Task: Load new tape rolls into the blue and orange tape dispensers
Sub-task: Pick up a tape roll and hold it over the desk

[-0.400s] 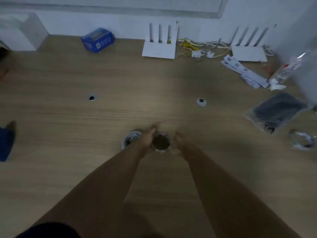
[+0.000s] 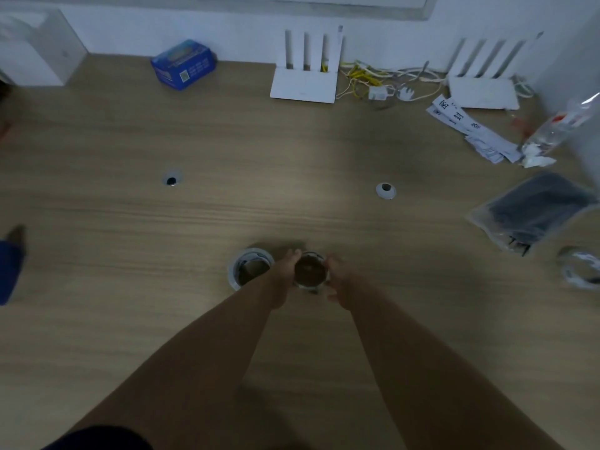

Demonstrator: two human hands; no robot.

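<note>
A clear tape roll [image 2: 310, 270] with a dark core is held between both hands above the wooden table [image 2: 292, 164]. My left hand [image 2: 285, 264] grips its left side and my right hand [image 2: 341, 277] grips its right side. A second tape roll [image 2: 248, 267], white-rimmed, lies flat on the table just left of my left hand. A blue object [image 2: 9, 271], possibly the blue dispenser, shows at the left edge, cut off. No orange dispenser is in view.
Another clear roll [image 2: 579, 267] lies at the right edge beside a bagged dark item [image 2: 535, 212]. Two white routers [image 2: 305, 82] [image 2: 483, 92], cables, paper slips [image 2: 467, 128], a plastic bottle [image 2: 558, 128], a blue box [image 2: 183, 64] and a white box [image 2: 35, 50] line the far wall.
Both hands have closed in on the tape roll and hold it more firmly. The view has steadied. Nothing else on the table has moved.
</note>
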